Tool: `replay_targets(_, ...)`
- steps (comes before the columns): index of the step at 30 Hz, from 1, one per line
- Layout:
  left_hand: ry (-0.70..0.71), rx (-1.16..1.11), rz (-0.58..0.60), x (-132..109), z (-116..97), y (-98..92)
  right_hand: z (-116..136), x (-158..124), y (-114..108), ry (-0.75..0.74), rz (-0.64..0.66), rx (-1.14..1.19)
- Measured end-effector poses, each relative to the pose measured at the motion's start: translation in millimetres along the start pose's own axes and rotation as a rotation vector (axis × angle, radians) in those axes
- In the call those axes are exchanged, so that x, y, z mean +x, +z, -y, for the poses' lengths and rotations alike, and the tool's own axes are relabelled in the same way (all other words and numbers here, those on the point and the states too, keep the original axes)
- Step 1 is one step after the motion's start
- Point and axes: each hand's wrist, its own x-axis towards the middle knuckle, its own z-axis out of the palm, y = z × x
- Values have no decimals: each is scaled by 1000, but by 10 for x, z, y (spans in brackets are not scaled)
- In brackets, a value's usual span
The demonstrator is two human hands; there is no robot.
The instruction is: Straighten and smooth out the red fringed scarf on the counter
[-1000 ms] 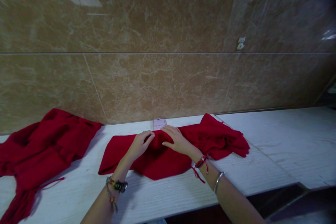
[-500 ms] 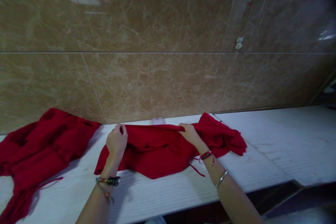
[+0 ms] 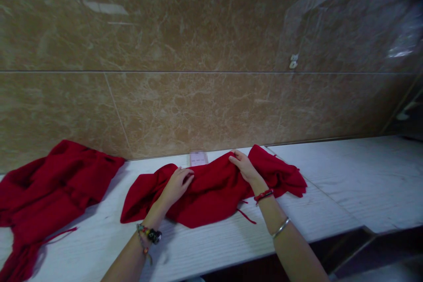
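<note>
A red cloth (image 3: 211,194) lies crumpled across the middle of the white counter (image 3: 346,185). My left hand (image 3: 176,185) rests on its left part, with its fingers curled and pinching a fold. My right hand (image 3: 244,166) grips the cloth's far edge near the wall. Both wrists carry bracelets. A small pink card (image 3: 198,157) stands against the wall just behind the cloth, between my two hands.
A second red cloth (image 3: 49,189) with a fringe lies bunched at the counter's left end. A brown marble wall (image 3: 198,75) rises directly behind. The counter's front edge drops to a dark floor (image 3: 380,251) at the lower right.
My left hand has moved right and down onto the cloth. My right hand has shifted slightly toward the wall. The cloth's raised far edge has dropped and bunched, and the card shows again.
</note>
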Motion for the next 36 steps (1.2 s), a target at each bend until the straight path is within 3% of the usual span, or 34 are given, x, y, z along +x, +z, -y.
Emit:
replay_targets(4, -30, -66, -137, 29, -2, -155, -85, 74, -102, -119, -164, -342)
replay_targets(9, -123, 13, -239, 23, 63, -228, -110, 70, -95, -268, -92, -694)
replay_targets(13, -166, 124, -276, 6, 125, -255, -80, 14, 81, -297, -108, -826)
replay_targets(15, -130, 150, -238, -3, 109, -238, -45, -36, 229, -341, -43, -849)
replay_targets(21, 212, 203, 25, -40, -65, -107, 61, -190, 605, -412, 415, -707)
replay_targets(24, 279, 257, 55, -44, -116, -89, 85, -211, 637, -406, 459, -606)
replay_targets(28, 219, 315, 26, -28, -71, -154, 100, -162, 523, -368, 219, -502)
replay_targets(34, -37, 298, -100, -8, 100, -263, 53, -18, 170, -198, -418, -407)
replay_targets(36, -62, 199, -84, -6, 100, -239, 42, -10, 137, -189, -490, -460)
